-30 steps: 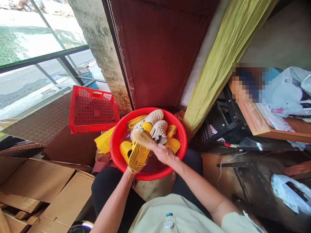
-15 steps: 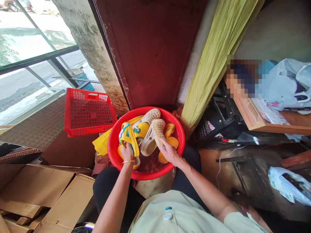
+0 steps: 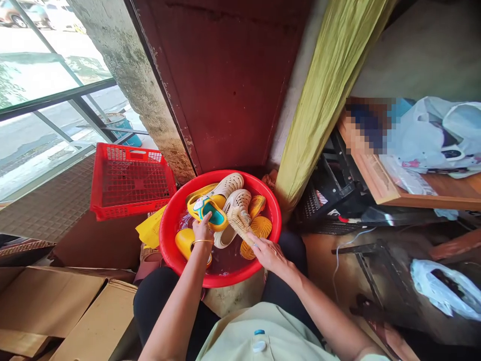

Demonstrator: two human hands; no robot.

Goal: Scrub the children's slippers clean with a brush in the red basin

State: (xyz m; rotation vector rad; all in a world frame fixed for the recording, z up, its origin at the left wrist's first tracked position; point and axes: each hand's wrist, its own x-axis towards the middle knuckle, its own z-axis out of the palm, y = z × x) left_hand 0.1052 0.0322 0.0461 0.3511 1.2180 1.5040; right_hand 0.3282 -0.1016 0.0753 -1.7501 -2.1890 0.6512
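A red basin [image 3: 165,250] of dark water stands in front of me, full of shoes. My left hand [image 3: 203,230] is closed on a yellow slipper [image 3: 221,219] with a teal insole, tilted above the water. My right hand [image 3: 270,254] grips the end of a pale scrub brush [image 3: 240,223]. The brush lies close to a beige clog [image 3: 239,201]; I cannot tell if they touch. Another beige clog [image 3: 230,184] rests behind the slipper. Yellow ribbed soles [image 3: 262,227] show at the right of the basin, and a yellow slipper [image 3: 184,242] floats at the left.
A red plastic crate [image 3: 133,205] sits left of the basin, beside a yellow sheet [image 3: 152,228]. Cardboard boxes [image 3: 48,296] fill the lower left. Behind are a dark red door [image 3: 229,90] and a yellow-green curtain [image 3: 319,110]. A wooden table [image 3: 391,193] with plastic bags stands right.
My left hand has turned the yellow slipper, so its teal insole now shows. My right hand has drawn the brush slightly down, toward me. The view has shifted a little.
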